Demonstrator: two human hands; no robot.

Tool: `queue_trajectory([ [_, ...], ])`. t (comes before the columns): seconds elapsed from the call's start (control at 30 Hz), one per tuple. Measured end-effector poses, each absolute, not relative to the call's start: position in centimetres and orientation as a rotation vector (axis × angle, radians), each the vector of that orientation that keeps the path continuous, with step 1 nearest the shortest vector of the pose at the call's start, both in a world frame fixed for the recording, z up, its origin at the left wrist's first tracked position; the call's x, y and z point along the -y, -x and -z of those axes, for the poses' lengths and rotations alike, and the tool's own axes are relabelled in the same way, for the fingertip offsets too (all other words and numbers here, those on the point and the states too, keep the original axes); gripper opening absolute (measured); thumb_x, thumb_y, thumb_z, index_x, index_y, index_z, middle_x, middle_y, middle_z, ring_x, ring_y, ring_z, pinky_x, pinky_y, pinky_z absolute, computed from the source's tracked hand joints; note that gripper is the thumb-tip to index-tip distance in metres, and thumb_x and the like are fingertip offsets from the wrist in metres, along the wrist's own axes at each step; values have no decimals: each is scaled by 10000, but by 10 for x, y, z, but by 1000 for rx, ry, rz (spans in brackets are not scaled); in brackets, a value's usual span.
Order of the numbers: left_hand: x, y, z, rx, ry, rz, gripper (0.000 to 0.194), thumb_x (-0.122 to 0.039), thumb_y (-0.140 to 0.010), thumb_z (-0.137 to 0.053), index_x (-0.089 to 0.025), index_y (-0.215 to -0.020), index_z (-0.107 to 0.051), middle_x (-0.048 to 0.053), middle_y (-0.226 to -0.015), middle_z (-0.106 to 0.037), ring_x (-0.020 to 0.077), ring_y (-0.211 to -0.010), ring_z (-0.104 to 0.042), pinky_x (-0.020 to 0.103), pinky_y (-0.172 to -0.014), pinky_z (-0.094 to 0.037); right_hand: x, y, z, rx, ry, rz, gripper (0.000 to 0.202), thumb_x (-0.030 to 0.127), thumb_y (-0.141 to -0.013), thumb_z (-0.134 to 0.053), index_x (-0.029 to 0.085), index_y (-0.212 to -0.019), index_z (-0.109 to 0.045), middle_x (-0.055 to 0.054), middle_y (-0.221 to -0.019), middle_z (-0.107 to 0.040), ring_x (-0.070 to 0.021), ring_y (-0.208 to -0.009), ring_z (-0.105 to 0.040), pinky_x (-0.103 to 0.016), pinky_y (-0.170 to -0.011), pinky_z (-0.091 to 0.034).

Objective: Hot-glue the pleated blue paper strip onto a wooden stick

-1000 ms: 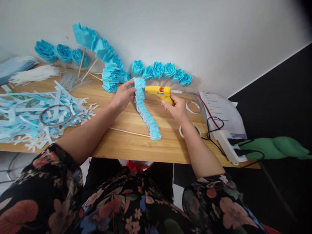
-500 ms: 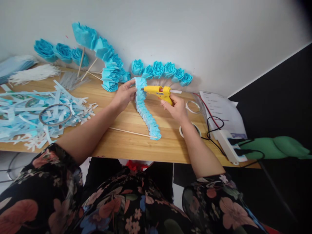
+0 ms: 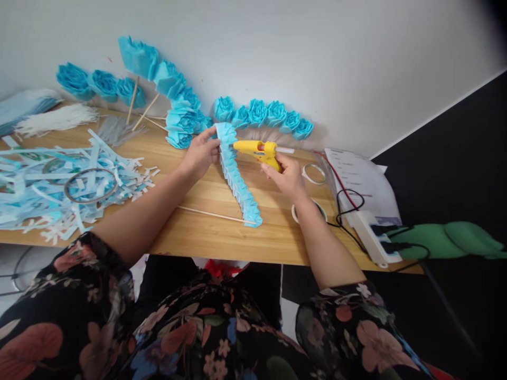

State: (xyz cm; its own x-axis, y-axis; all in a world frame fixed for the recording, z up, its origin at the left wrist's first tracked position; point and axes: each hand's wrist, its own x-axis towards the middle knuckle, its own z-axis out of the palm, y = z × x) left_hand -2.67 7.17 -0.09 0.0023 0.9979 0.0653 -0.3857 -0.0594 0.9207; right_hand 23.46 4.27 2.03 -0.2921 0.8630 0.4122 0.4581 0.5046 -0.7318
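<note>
A pleated light-blue paper strip (image 3: 236,182) runs down the middle of the table. My left hand (image 3: 201,154) pinches its far end at the left edge. In my right hand (image 3: 288,174) is a yellow glue gun (image 3: 255,148), gripped by its handle, with a clear glue stick poking out of the back. The nozzle points left and meets the strip close to my left fingers; whether it touches cannot be told. A thin wooden stick (image 3: 214,214) lies with its right end against the strip's near end.
Blue paper roses (image 3: 180,124) lean along the wall. Paper scraps (image 3: 51,184) with a ring (image 3: 90,186) cover the left side. Tape rolls (image 3: 314,173), a printed sheet (image 3: 362,182), a power strip (image 3: 374,237) and black cords lie at the right.
The far end of the strip has shifted slightly left and away from me with my left hand. The glue gun has barely moved.
</note>
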Motion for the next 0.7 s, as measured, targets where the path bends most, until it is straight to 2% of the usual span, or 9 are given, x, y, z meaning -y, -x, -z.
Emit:
queue_trajectory([
  [0.13, -69, 26, -3, -819, -962, -1378, 456, -244, -888, -694, -163, -1336, -670, 100, -1100, -812, 250, -1016, -782, 420, -978, -640, -45, -235, -19, 1913, 1101, -618, 404, 558, -889, -716, 206, -1074, -792, -30, -779, -734, -181, -667, -605, -342, -671, -522],
  [0.3, -68, 25, -3, -803, -1010, -1364, 588, -167, -821, -731, -171, -1401, -638, 93, -1126, -813, 251, -1025, -785, 408, -995, -632, -45, -234, -19, 1898, 1099, -615, 394, 523, -880, -702, 198, -1082, -792, -33, -798, -744, -180, -668, -607, -343, -680, -520],
  [0.5, -70, 26, 0, -849, -1027, -1388, 638, -170, -801, -760, -174, -1426, -630, 98, -1118, -804, 278, -1042, -788, 435, -985, -639, -45, -233, -20, 1883, 1096, -612, 392, 548, -867, -715, 202, -1037, -789, -34, -794, -743, -178, -660, -595, -336, -668, -506],
  [0.7, -69, 25, -2, -872, -1040, -1412, 584, -178, -806, -774, -183, -1378, -660, 98, -1135, -795, 289, -1089, -776, 434, -989, -631, -45, -234, -18, 1872, 1091, -617, 414, 571, -874, -714, 205, -1050, -793, -19, -774, -723, -164, -642, -574, -323, -650, -492],
])
